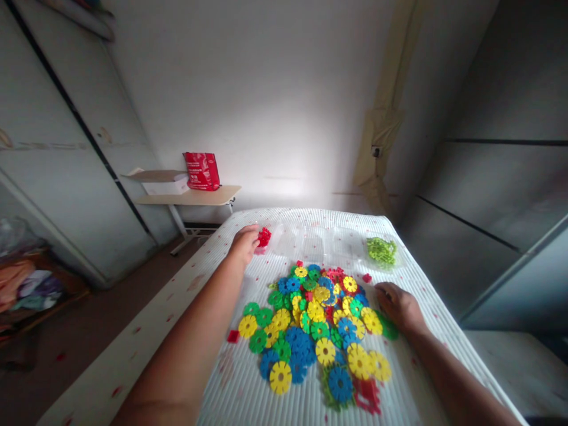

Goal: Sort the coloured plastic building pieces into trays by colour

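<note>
My left hand (245,242) reaches to the far left, at the edge of a compartment holding small red pieces (264,237). Its fingers look apart beside them, partly hidden by the hand itself. My right hand (398,307) rests at the right edge of the pile, with its fingers curled in; whatever they hold, if anything, is hidden. By its wrist lies a green disc (389,326). Between my arms spreads a heap of notched plastic discs, among them a yellow disc (280,377), a blue disc (340,383) and a red square piece (367,395).
A clear divided tray (326,247) lies across the far side, with light green pieces (381,251) at its right end. Everything sits on a white ribbed cover (248,408). Beyond, a small table (190,197) carries a red bag (202,171) and a white box (165,186).
</note>
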Available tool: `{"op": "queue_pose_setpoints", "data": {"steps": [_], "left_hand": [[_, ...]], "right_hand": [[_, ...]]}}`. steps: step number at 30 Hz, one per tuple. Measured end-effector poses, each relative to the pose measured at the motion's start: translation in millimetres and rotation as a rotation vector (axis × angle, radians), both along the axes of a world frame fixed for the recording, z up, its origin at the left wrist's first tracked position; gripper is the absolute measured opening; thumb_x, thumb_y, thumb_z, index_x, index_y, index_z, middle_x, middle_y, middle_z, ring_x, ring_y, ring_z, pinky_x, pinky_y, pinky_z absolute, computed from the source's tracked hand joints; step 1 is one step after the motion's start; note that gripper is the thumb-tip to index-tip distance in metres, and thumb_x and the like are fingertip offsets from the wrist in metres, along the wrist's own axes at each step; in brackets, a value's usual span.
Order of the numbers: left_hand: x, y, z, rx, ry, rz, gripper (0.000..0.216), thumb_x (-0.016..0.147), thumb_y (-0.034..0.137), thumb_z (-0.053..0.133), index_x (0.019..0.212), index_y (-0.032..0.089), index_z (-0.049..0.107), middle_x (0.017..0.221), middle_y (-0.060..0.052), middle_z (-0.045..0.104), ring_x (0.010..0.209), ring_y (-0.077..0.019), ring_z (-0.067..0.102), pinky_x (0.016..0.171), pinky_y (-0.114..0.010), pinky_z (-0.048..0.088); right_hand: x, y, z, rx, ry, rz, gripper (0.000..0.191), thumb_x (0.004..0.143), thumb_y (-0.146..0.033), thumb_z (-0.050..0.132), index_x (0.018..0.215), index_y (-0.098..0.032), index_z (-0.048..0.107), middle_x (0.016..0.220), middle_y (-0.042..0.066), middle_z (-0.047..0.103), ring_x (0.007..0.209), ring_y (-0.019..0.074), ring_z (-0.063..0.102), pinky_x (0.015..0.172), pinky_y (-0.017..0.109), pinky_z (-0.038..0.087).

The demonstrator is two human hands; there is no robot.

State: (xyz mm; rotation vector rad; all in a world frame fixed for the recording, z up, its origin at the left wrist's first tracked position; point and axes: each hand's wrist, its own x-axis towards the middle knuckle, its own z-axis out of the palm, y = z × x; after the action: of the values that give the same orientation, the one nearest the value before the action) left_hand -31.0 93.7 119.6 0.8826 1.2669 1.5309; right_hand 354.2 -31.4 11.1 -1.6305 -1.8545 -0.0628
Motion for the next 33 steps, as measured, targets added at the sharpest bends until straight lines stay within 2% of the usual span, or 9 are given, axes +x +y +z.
{"op": "queue_pose_setpoints", "data": {"steps": [3, 5, 8, 12, 15, 18, 21, 24, 33], "left_hand": [[9.2, -45.5, -10.6, 0.099, 0.068, -0.115, 0.02, 0.059, 0.022, 0.067, 0.079, 0.017, 0.066, 0.084, -0.005, 0.067, 0.084, -0.0186, 0.061, 0.079, -0.031, 0.047], [13.7, -77.8, -22.9, 0.125, 0.149, -0.188, 0.02, 0.059, 0.022, 0.068, 0.078, 0.017, 0.068, 0.083, -0.006, 0.068, 0.087, -0.0217, 0.061, 0.083, -0.033, 0.047], [16.8, -119.3, -48.3, 0.309, 0.679, -0.333, 0.02, 0.072, 0.026, 0.056, 0.085, 0.021, 0.069, 0.098, -0.006, 0.067, 0.099, -0.0234, 0.059, 0.092, -0.039, 0.045], [19.3, -151.0, -84.2, 0.425, 1.195, -0.305, 0.028, 0.082, 0.026, 0.047, 0.103, 0.024, 0.066, 0.121, -0.007, 0.059, 0.111, -0.0229, 0.054, 0.098, -0.041, 0.042], [22.3, -157.8, -102.6, 0.456, 1.387, -0.244, 0.03, 0.084, 0.029, 0.048, 0.108, 0.022, 0.064, 0.122, -0.01, 0.058, 0.11, -0.0266, 0.055, 0.095, -0.044, 0.045], [24.2, -156.5, -111.2, 0.459, 1.437, -0.199, 0.031, 0.085, 0.031, 0.047, 0.11, 0.022, 0.063, 0.122, -0.01, 0.058, 0.11, -0.0277, 0.055, 0.094, -0.044, 0.046], [24.3, -154.0, -113.5, 0.467, 1.448, -0.196, 0.032, 0.086, 0.031, 0.046, 0.113, 0.022, 0.061, 0.123, -0.01, 0.057, 0.111, -0.0269, 0.055, 0.094, -0.043, 0.046], [24.1, -153.6, -113.8, 0.473, 1.467, -0.189, 0.032, 0.087, 0.029, 0.044, 0.113, 0.021, 0.06, 0.122, -0.01, 0.057, 0.11, -0.0259, 0.055, 0.094, -0.042, 0.047], [25.4, -154.1, -115.2, 0.479, 1.478, -0.166, 0.031, 0.086, 0.028, 0.044, 0.112, 0.022, 0.061, 0.121, -0.009, 0.058, 0.109, -0.0252, 0.055, 0.093, -0.041, 0.046]], "right_hand": [[-2.9, -1.1, 2.1, -0.005, -0.002, -0.004, 0.03, 0.081, -0.036, 0.039, 0.078, -0.021, 0.065, 0.077, 0.006, 0.07, 0.068, 0.0181, 0.065, 0.062, 0.026, 0.048], [-4.9, -2.2, 6.0, -0.02, 0.006, -0.005, 0.029, 0.081, -0.035, 0.04, 0.078, -0.021, 0.065, 0.077, 0.006, 0.069, 0.069, 0.0182, 0.065, 0.063, 0.026, 0.048], [-5.8, -5.8, 17.1, -0.082, 0.096, 0.009, 0.029, 0.081, -0.037, 0.041, 0.077, -0.02, 0.064, 0.074, 0.005, 0.068, 0.068, 0.0184, 0.064, 0.063, 0.027, 0.048], [-4.1, -16.3, 37.6, -0.271, 0.279, 0.163, 0.031, 0.08, -0.044, 0.046, 0.082, -0.018, 0.064, 0.073, 0.003, 0.067, 0.063, 0.0166, 0.061, 0.057, 0.026, 0.048], [-5.7, -25.7, 47.9, -0.382, 0.25, 0.299, 0.029, 0.076, -0.044, 0.056, 0.087, -0.019, 0.065, 0.078, 0.004, 0.066, 0.062, 0.0138, 0.057, 0.053, 0.023, 0.045], [-10.4, -31.2, 49.3, -0.41, 0.129, 0.38, 0.035, 0.069, -0.04, 0.063, 0.098, -0.02, 0.065, 0.09, 0.005, 0.065, 0.065, 0.0134, 0.056, 0.056, 0.023, 0.046], [-15.0, -32.1, 45.1, -0.423, 0.007, 0.387, 0.044, 0.065, -0.038, 0.068, 0.104, -0.021, 0.063, 0.098, 0.006, 0.063, 0.076, 0.0168, 0.059, 0.067, 0.026, 0.048], [-17.9, -31.4, 41.4, -0.426, -0.069, 0.369, 0.038, 0.069, -0.038, 0.065, 0.102, -0.02, 0.063, 0.098, 0.006, 0.062, 0.081, 0.0186, 0.06, 0.072, 0.028, 0.047], [-21.5, -29.5, 38.4, -0.338, -0.106, 0.348, 0.025, 0.074, -0.039, 0.061, 0.089, -0.019, 0.059, 0.086, 0.004, 0.06, 0.067, 0.0132, 0.054, 0.059, 0.023, 0.043]]}}
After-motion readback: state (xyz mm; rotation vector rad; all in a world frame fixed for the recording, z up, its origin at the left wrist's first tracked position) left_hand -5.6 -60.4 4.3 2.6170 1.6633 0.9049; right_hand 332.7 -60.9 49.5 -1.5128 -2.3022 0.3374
